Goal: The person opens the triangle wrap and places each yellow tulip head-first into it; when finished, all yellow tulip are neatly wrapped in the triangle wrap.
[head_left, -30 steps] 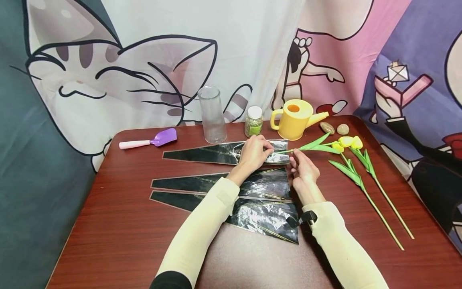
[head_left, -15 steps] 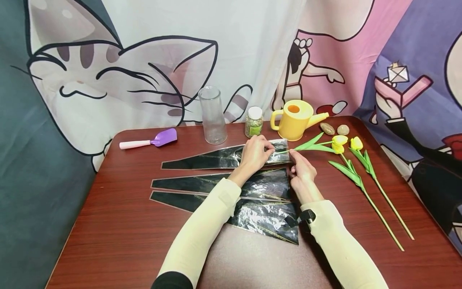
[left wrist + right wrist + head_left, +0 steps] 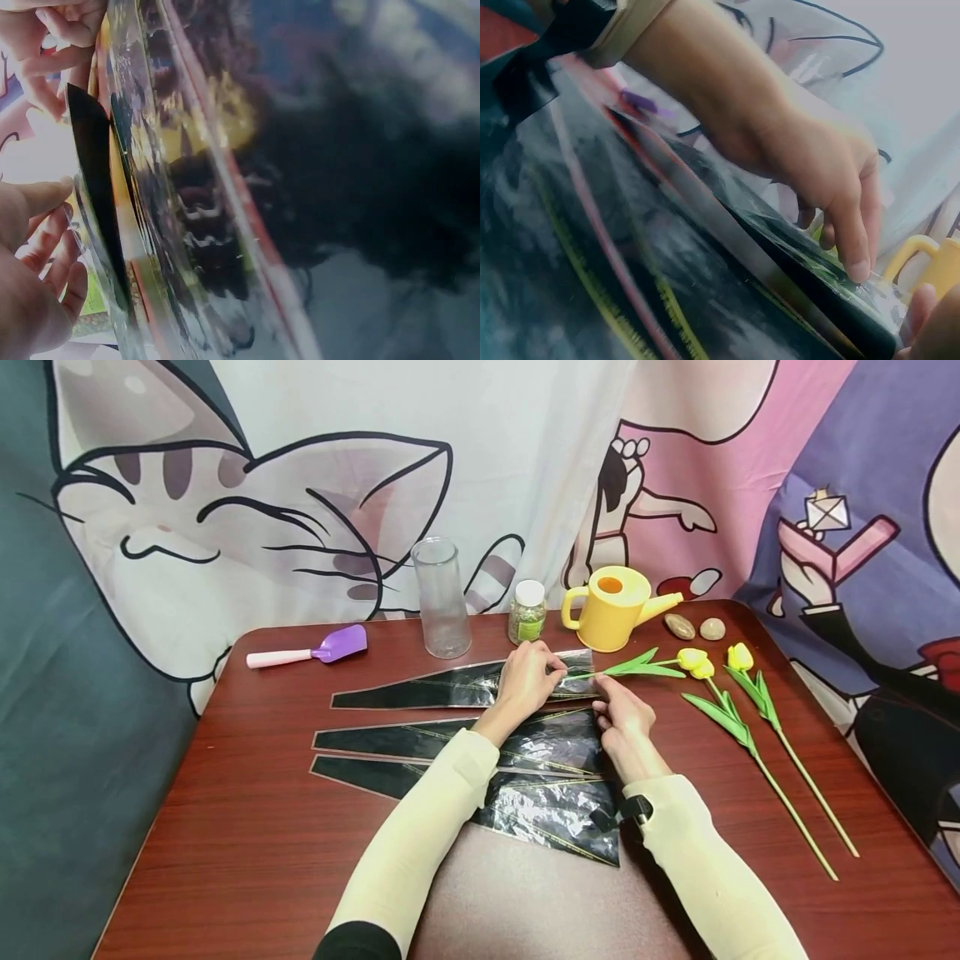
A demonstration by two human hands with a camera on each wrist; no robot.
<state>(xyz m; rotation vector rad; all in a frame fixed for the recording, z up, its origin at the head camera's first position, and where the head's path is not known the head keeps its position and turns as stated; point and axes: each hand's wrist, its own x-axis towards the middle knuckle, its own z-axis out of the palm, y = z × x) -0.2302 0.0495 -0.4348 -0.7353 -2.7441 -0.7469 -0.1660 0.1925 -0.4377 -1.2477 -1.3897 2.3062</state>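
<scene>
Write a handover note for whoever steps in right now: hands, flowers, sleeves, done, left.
Left hand: fingers curled on the open end of the far sleeve, holding it on the table.
Right hand: pinching the stem of the yellow tulip, stem end at the sleeve mouth, bloom and leaves outside.
Done: one tulip partly fed into the far sleeve.
Left: that tulip is not fully in; two more tulips lie loose to the right; two near sleeves lie under the forearms, apparently unfilled.
Glass vase, watering can and purple scoop stand untouched at the back.
</scene>
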